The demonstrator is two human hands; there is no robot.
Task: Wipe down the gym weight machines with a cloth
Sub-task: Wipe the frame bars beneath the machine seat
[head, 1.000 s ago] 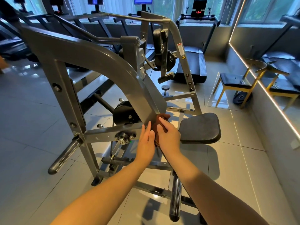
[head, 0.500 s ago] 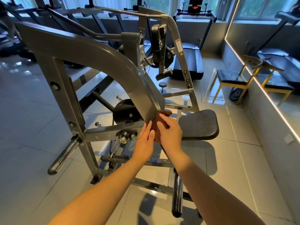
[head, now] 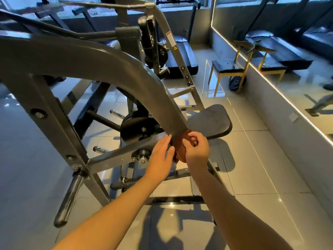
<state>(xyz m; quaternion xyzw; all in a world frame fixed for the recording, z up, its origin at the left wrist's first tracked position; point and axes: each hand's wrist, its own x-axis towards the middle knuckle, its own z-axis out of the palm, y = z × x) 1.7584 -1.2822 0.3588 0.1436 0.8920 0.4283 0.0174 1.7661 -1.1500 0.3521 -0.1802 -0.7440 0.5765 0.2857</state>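
A grey steel weight machine fills the left and middle of the view, its curved arm sweeping down to the centre. A brown cloth is bunched against the lower end of that arm. My right hand grips the cloth with curled fingers. My left hand lies beside the cloth with straight fingers, its fingertips at the arm's edge; contact with the cloth is unclear. The black padded seat sits just right of the hands.
Chrome plate pegs stick out low on the left. A black weight plate hangs behind the arm. A yellow-legged chair and a plate stand by the mirrored wall on the right. Treadmills line the far windows.
My head has moved closer and lower over the machine. My right hand's fingers have curled tighter round the cloth, and my left hand has drawn slightly away from it.
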